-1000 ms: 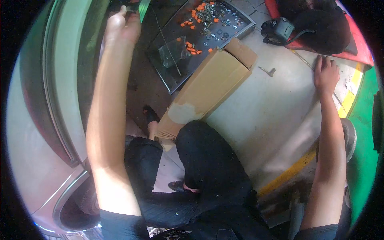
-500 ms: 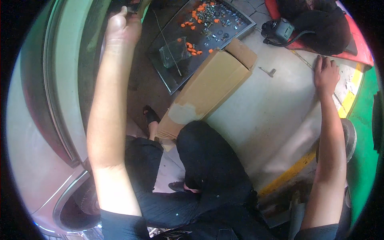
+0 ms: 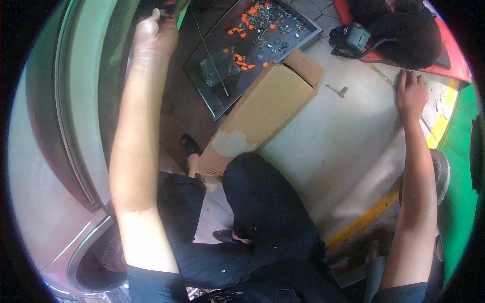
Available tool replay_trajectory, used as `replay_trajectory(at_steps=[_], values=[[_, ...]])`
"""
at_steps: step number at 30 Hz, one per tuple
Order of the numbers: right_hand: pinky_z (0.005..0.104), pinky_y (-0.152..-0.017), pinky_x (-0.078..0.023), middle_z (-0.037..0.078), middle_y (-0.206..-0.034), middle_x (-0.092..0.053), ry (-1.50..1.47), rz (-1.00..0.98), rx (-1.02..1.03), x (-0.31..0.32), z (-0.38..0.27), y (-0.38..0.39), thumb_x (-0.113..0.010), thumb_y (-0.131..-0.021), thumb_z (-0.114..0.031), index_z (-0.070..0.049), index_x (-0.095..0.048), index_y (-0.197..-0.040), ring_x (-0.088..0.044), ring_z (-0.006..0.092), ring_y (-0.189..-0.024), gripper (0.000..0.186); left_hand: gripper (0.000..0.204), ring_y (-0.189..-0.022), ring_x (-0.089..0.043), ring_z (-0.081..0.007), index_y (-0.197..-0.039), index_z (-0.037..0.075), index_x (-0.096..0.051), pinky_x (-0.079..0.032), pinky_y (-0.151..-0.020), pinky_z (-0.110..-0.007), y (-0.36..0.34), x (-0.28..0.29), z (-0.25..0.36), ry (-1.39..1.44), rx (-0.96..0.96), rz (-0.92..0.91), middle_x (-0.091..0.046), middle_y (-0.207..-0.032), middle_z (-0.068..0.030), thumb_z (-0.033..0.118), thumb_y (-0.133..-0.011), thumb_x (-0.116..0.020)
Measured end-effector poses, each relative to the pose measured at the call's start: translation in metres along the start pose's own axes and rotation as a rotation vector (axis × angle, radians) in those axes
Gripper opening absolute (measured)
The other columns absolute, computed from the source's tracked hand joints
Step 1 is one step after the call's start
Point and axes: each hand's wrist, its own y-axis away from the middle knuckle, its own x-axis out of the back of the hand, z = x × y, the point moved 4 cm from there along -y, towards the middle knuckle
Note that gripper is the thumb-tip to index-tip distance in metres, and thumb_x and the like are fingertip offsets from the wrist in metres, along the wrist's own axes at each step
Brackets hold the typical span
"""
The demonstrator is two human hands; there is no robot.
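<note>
My left hand [image 3: 155, 36] is raised at the upper left, close to the side of a pale car [image 3: 83, 101]. Its fingers are curled closed around something dark, mostly hidden behind the hand. A thin rod or wire [image 3: 206, 48] hangs just right of that hand, over a metal tray [image 3: 214, 103]. Several nuts, bolts and orange clips [image 3: 247, 22] lie scattered in the tray. Far to the right, my right hand [image 3: 413, 96] is set down on the floor with its fingers stretched out, holding nothing, beside a yellow line.
A long cardboard box [image 3: 262, 113] lies beside the tray, in front of my knees. A small metal tool [image 3: 337, 91] is on the pale floor [image 3: 343, 136]. A grey-green power tool [image 3: 356, 38] and black cloth [image 3: 409, 40] rest by a red mat [image 3: 457, 63] at the upper right.
</note>
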Motion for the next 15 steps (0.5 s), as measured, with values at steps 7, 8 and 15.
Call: replay_trajectory(at_steps=[7,8,15], values=[[0.0470,-0.080,-0.041,0.014,-0.100,-0.058,-0.009,0.041,0.012,-0.001,0.002,0.001,-0.044,-0.094,-0.042,-0.010,-0.062,-0.101,-0.054,0.0334,-0.096,0.037,0.020,-0.098,-0.056,-0.0250,-0.113,-0.004,-0.047,-0.047,-0.092,-0.038,-0.003,0.003,-0.003,-0.005,0.005,0.042,-0.057,-0.105,-0.0151,0.008,-0.098,-0.044],[0.0470,-0.080,-0.041,0.014,-0.100,-0.058,-0.010,0.042,0.012,0.000,0.001,0.001,-0.044,-0.094,-0.042,-0.010,-0.062,-0.101,-0.054,0.0334,-0.096,0.037,0.019,-0.097,-0.056,-0.0244,-0.113,-0.003,-0.047,-0.047,-0.091,-0.037,-0.007,0.007,-0.001,-0.015,0.012,0.050,-0.057,-0.104,-0.0147,0.008,-0.098,-0.044],[0.0471,-0.082,-0.041,0.014,-0.100,-0.058,0.011,0.029,0.007,-0.001,0.002,0.004,-0.044,-0.094,-0.041,-0.010,-0.061,-0.101,-0.054,0.0336,-0.097,0.036,0.018,-0.093,-0.056,-0.0226,-0.107,-0.005,-0.049,-0.048,-0.088,-0.034,-0.001,0.006,-0.005,-0.015,0.030,0.047,-0.057,-0.103,-0.0140,0.010,-0.098,-0.046]])
